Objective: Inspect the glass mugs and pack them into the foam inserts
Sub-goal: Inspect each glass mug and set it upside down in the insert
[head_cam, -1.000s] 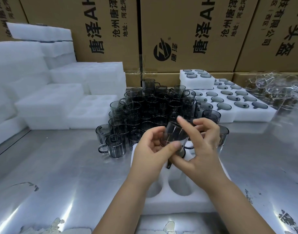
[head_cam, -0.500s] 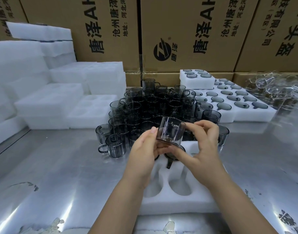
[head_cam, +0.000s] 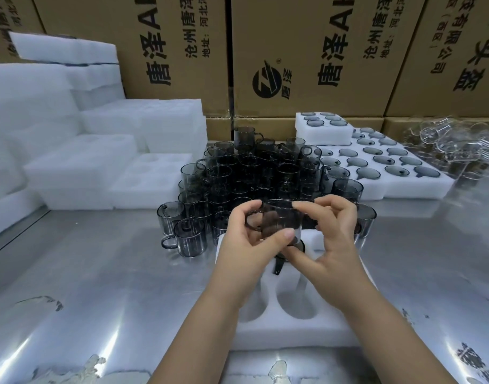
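Observation:
A smoky grey glass mug (head_cam: 282, 217) is held upright between both hands above a white foam insert (head_cam: 293, 325). My left hand (head_cam: 248, 245) holds it from the left, with fingers seen through the glass and the thumb across its lower front. My right hand (head_cam: 332, 239) pinches the rim at the right. One dark mug (head_cam: 289, 252) sits in a pocket of the insert under the hands; two near pockets are empty. A crowd of grey mugs (head_cam: 251, 176) stands behind.
Filled foam inserts (head_cam: 381, 167) lie at the back right, beside clear glassware (head_cam: 454, 145). Stacks of empty foam inserts (head_cam: 79, 162) fill the left. Cardboard boxes (head_cam: 307, 51) wall the back. The steel table (head_cam: 99, 286) reflects light.
The mug has turned from tilted with its base toward me to upright. My hands shifted their hold around it and lowered it slightly over the insert.

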